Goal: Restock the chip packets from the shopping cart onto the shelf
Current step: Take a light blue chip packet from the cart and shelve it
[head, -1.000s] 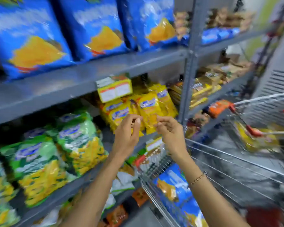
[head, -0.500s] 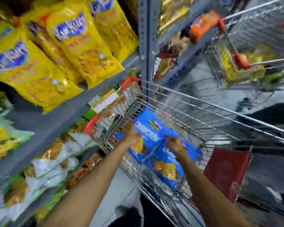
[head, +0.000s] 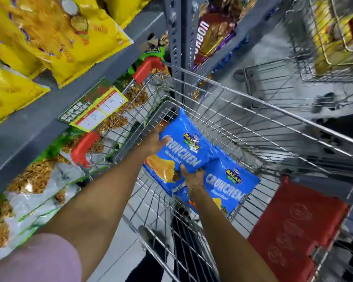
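Note:
A blue Crunchem chip packet (head: 183, 147) is lifted inside the wire shopping cart (head: 253, 106). My left hand (head: 154, 142) grips its upper left edge and my right hand (head: 192, 177) grips its lower right edge. A second blue Crunchem packet (head: 230, 184) lies on the cart's bottom, partly under the first. The grey shelf (head: 39, 119) runs along the left, with yellow chip packets (head: 69, 37) on it.
A price tag (head: 96, 108) hangs from the shelf edge by the cart. Green-and-white snack packets (head: 35, 186) fill the lower shelf. A grey upright post (head: 176, 37) stands behind the cart. A red cart flap (head: 298, 231) sits at right; another cart (head: 334, 37) with yellow packets stands far right.
My view dropped from the shelf to the cart. Both hands went from the yellow packets down into the cart and took hold of the top blue packet, which is now raised.

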The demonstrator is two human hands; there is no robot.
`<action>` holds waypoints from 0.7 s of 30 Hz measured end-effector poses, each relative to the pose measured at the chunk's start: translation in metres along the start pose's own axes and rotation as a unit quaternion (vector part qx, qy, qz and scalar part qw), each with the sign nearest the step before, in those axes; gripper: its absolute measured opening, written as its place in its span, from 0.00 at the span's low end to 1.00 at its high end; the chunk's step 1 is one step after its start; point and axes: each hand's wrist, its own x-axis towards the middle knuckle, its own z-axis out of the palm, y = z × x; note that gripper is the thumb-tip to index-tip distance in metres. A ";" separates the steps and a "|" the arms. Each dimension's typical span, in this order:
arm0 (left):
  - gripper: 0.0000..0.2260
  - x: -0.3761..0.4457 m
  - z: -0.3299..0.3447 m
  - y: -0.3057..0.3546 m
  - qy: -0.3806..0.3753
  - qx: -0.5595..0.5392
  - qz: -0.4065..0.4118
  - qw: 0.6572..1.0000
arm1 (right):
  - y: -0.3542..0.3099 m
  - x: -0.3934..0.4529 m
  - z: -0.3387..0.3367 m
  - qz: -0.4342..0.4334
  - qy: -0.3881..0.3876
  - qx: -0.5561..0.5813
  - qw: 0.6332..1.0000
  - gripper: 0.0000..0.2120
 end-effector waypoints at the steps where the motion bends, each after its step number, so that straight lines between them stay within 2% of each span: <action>1: 0.27 0.001 -0.002 -0.002 -0.008 -0.018 0.001 1.000 | 0.003 0.004 0.001 0.001 -0.005 -0.003 1.000 0.29; 4: 0.21 0.000 -0.004 -0.004 -0.015 -0.051 0.008 0.999 | 0.009 0.013 -0.003 0.013 0.000 0.000 1.000 0.28; 8: 0.18 -0.013 -0.009 -0.002 0.010 -0.051 0.025 0.998 | 0.012 0.007 -0.010 -0.016 -0.021 0.009 1.000 0.19; 11: 0.17 -0.038 -0.013 0.003 0.021 -0.066 0.038 0.997 | 0.012 -0.008 -0.016 -0.043 -0.023 -0.013 0.999 0.21; 14: 0.17 -0.070 -0.018 0.013 0.053 -0.057 0.081 0.994 | 0.007 -0.028 -0.030 -0.104 -0.035 -0.003 0.994 0.20; 17: 0.17 -0.106 -0.030 0.026 0.122 -0.021 0.128 0.984 | -0.016 -0.053 -0.047 -0.191 -0.050 0.015 0.980 0.19; 21: 0.06 -0.163 -0.060 0.052 0.207 -0.099 0.208 0.951 | -0.071 -0.100 -0.063 -0.310 -0.080 0.020 0.947 0.17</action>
